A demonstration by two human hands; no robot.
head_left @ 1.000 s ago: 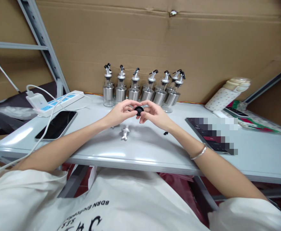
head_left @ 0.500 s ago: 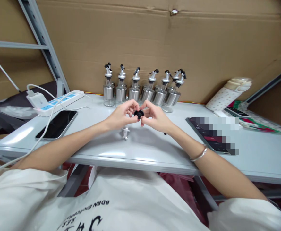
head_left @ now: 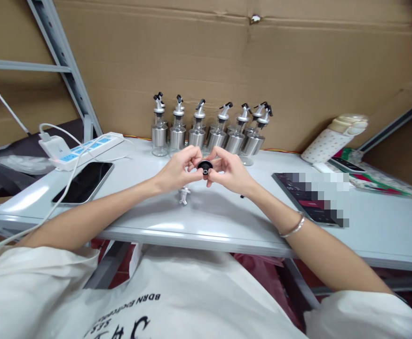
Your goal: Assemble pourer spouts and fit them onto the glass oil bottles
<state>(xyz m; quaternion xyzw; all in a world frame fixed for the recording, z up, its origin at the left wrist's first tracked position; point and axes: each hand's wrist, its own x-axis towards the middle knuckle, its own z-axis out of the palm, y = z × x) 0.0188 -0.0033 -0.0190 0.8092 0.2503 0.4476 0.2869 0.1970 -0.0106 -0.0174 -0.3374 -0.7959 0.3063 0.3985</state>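
A small round black part (head_left: pixel 205 166) is held between both hands above the table. My left hand (head_left: pixel 182 168) pinches its left side with thumb and fingers. On the right side, the fingers of my right hand (head_left: pixel 229 172) close on the same part. A silver pourer piece (head_left: pixel 184 196) lies on the table just below my left hand. Behind the hands stand several glass and metal bottles (head_left: pixel 196 137) topped with silver and black pourers. A tiny black piece (head_left: pixel 242 196) lies beside my right wrist.
On the left of the white table (head_left: pixel 192 230) are a dark phone (head_left: pixel 83 182) and a power strip (head_left: pixel 89 150) with a white cable. To the right lie another phone (head_left: pixel 305 200), a dotted bottle (head_left: pixel 328 143) and a plastic bag (head_left: pixel 389 181). Cardboard (head_left: pixel 192 52) stands behind.
The black part has tilted between my fingers, so a small round opening on it now shows. Both hands have shifted only slightly.
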